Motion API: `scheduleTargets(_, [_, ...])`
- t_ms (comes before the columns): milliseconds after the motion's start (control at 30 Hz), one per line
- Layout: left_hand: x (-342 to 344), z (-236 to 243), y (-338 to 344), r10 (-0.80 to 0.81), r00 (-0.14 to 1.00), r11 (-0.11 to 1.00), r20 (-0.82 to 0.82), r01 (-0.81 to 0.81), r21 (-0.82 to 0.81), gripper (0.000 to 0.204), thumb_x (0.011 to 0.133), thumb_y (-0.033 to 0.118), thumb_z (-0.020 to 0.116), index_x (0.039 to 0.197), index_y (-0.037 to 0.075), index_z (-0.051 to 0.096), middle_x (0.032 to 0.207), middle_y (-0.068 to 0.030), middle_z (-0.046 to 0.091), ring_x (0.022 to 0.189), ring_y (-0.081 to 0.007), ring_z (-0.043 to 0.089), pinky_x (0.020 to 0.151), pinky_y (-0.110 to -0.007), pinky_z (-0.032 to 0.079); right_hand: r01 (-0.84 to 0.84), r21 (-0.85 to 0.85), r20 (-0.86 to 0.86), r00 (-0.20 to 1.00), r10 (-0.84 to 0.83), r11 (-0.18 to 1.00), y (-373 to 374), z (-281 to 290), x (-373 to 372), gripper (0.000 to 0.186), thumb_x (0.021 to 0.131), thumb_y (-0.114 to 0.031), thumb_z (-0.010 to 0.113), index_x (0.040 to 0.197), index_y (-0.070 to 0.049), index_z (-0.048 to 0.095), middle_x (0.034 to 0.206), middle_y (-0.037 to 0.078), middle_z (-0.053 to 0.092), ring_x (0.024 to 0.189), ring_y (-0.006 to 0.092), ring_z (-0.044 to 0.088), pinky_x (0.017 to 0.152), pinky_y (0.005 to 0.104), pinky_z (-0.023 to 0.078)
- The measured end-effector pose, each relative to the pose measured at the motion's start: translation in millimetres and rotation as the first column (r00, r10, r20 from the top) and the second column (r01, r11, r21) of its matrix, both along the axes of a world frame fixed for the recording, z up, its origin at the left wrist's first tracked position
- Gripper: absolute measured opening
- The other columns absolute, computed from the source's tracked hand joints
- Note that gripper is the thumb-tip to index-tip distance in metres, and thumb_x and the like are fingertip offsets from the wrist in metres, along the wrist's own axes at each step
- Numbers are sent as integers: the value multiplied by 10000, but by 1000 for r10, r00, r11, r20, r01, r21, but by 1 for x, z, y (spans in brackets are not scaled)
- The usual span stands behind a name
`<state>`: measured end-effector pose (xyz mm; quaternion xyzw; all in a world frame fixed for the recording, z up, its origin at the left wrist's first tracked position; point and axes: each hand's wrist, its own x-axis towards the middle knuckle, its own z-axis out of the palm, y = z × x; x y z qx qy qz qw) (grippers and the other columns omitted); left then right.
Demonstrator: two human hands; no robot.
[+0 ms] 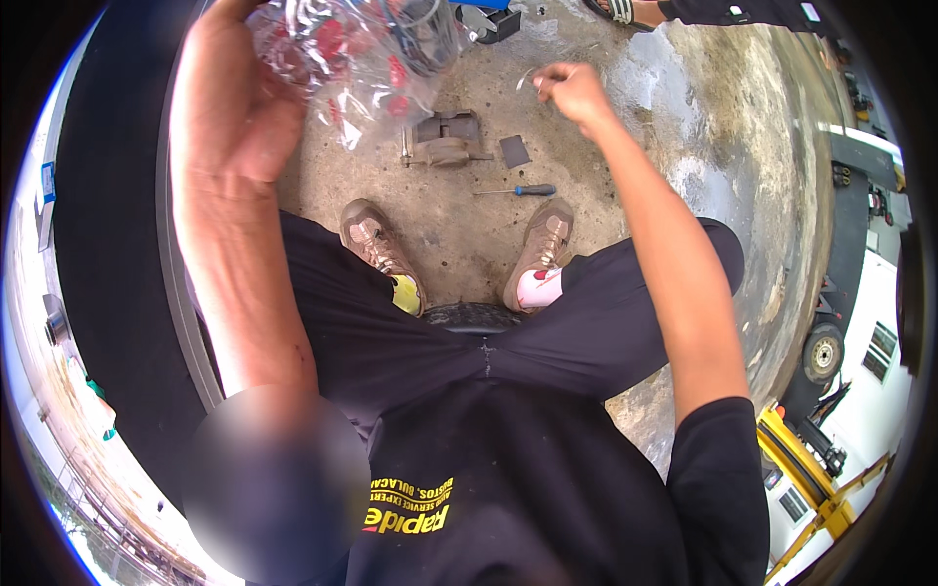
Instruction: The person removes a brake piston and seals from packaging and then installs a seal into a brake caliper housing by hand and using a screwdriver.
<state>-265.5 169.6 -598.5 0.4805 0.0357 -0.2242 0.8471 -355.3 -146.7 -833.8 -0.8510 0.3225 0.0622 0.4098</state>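
Note:
My left hand (256, 127) is raised at the upper left, closed on a crinkled clear plastic bag (352, 68) with red pieces and darker items inside; its fingers are partly hidden. To its right, my right hand (572, 96) pinches a small, thin, shiny piece (524, 82), too small to name. On the concrete floor below lie a metal brake caliper-like part (445, 146), a small dark square pad (514, 150) and a screwdriver with a blue-and-black handle (532, 189), between and ahead of my shoes.
Blue-and-black equipment (489, 21) stands at the top. Another person's sandaled foot (616, 10) shows at the upper right. A long black surface (112, 244) borders my left side. A wheel (823, 352) and yellow lift-like equipment (811, 479) are at the right.

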Motion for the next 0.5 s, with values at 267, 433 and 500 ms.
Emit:
scheduleTargets(267, [15, -14, 31, -102, 986, 964, 130, 130, -230, 230, 999, 110, 436, 957, -10, 628, 854, -121, 725, 701, -199, 735, 677, -329, 648, -36, -454, -214, 974, -69, 890, 59, -126, -56, 165, 887, -117, 697, 1001, -42, 790, 1108, 234, 735, 1037, 423, 710, 917, 475, 572])
scheduleTargets(433, [14, -11, 35, -113, 982, 963, 149, 146, -227, 251, 1022, 105, 389, 989, -15, 607, 857, -127, 707, 692, -177, 734, 647, -312, 658, -147, -521, -131, 987, 92, 841, 62, -155, -95, 158, 873, -88, 674, 980, -28, 773, 1222, 242, 689, 1033, 436, 704, 909, 494, 575])
scheduleTargets(500, [6, -3, 33, -81, 983, 976, 163, 111, -187, 251, 1021, 102, 381, 990, -12, 602, 855, -127, 702, 687, -174, 730, 645, -308, 661, -98, -530, -121, 992, 39, 842, 58, -162, -97, 190, 899, -134, 706, 1059, -71, 787, 1157, 213, 708, 1031, 418, 706, 901, 490, 571])
